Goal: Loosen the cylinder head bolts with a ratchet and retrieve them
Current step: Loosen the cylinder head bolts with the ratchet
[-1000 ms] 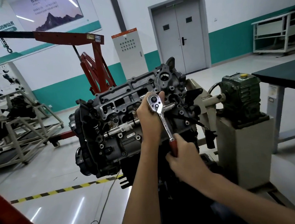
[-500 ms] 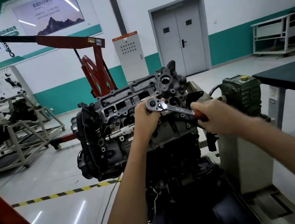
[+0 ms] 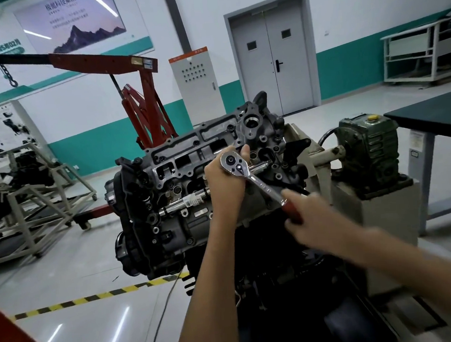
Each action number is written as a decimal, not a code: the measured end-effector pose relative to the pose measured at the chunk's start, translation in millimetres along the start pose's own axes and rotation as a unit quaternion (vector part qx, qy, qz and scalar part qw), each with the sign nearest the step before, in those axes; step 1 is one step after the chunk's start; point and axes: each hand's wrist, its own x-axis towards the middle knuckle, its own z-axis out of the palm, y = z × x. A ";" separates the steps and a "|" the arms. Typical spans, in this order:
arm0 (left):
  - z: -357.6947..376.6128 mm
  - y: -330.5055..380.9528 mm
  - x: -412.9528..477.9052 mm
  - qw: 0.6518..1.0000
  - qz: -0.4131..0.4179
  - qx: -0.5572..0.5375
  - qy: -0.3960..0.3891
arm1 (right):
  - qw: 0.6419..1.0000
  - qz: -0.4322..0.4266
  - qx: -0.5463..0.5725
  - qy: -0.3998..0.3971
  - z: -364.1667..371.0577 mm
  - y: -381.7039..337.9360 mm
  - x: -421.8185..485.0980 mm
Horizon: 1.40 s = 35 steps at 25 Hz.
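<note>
The ratchet [image 3: 249, 175] lies against the engine's [image 3: 169, 225] upper face. Behind the engine stand a hoist [image 3: 145, 104], a cabinet [image 3: 198, 91] and a door [image 3: 271, 57]. Right of it sits a gearbox [image 3: 369, 147], with a table [image 3: 437, 114] beyond. Racks [image 3: 15, 211] stand left of it, and tape [image 3: 93, 297] crosses the floor before it.

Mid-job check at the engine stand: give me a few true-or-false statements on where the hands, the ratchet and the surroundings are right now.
1. The left grip holds the ratchet at its head. True.
2. The right grip is on the ratchet's red handle. True, though it is motion-blurred.
3. The ratchet's handle points up toward the grey double door. False: it slants down to the person's right.
4. That door stands open. False: both leaves are shut.
5. A red crane stands behind the engine. True.
</note>
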 end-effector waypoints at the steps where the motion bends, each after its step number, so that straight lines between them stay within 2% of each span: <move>1: -5.6 0.6 2.8 0.999 0.018 0.032 -0.036 | 0.996 -0.031 -0.080 -0.024 -25.8 10.1 10.9; 3: -14.9 1.4 9.0 0.993 0.031 0.060 -0.099 | 0.971 -0.085 -0.219 -0.038 -66.2 18.4 35.1; 4: -18.5 1.7 10.4 0.991 0.025 0.056 -0.117 | 0.962 -0.103 -0.252 -0.033 -75.5 18.8 43.2; 6: -19.7 2.4 6.6 0.993 0.013 0.041 -0.106 | 0.965 -0.095 -0.242 -0.035 -72.0 18.4 42.2; 9: -4.6 3.4 -9.9 0.999 0.013 0.029 -0.019 | 0.999 -0.003 -0.040 -0.011 -16.9 6.5 4.7; 10: 3.6 5.4 -12.6 1.000 0.008 0.020 0.007 | 0.998 0.033 0.048 0.020 7.3 -4.6 -6.1; 12: 15.7 6.5 -11.0 0.999 -0.001 0.005 0.045 | 0.972 0.089 0.200 0.081 51.2 -30.4 -16.2; 14: 16.4 3.0 -5.9 0.998 0.001 -0.004 0.059 | 0.960 0.085 0.248 0.101 73.3 -48.2 -18.7; 17: 2.7 -1.3 0.8 1.000 -0.004 0.028 -0.002 | 0.986 0.042 0.151 0.053 39.0 -23.5 -13.9; 19: -6.7 -1.2 6.2 0.996 -0.005 0.068 -0.057 | 1.000 -0.014 -0.015 -0.005 -8.4 7.8 5.4; 21: -14.9 1.0 10.9 0.991 0.005 0.070 -0.112 | 0.975 -0.067 -0.210 -0.030 -52.9 22.5 31.9; 23: -20.2 3.0 11.9 0.989 0.002 0.066 -0.134 | 0.955 -0.099 -0.278 -0.010 -70.9 24.1 46.3; 25: -18.5 1.4 6.4 0.993 0.004 0.073 -0.098 | 0.973 -0.068 -0.219 -0.010 -57.1 21.9 34.4; 28: -2.6 3.9 -9.1 0.998 0.018 0.064 0.004 | 0.999 0.023 -0.001 0.033 6.8 -0.5 -4.3; 31: 10.1 4.8 -10.4 1.000 0.009 0.003 0.026 | 0.968 0.094 0.222 0.075 66.0 -39.7 -15.2; 33: 7.3 2.1 -6.9 1.000 0.006 -0.010 0.016 | 0.965 0.086 0.236 0.077 72.1 -44.3 -16.8; 35: 0.9 0.7 0.9 0.999 0.000 0.035 -0.016 | 0.988 0.056 0.136 0.056 42.3 -19.6 -13.4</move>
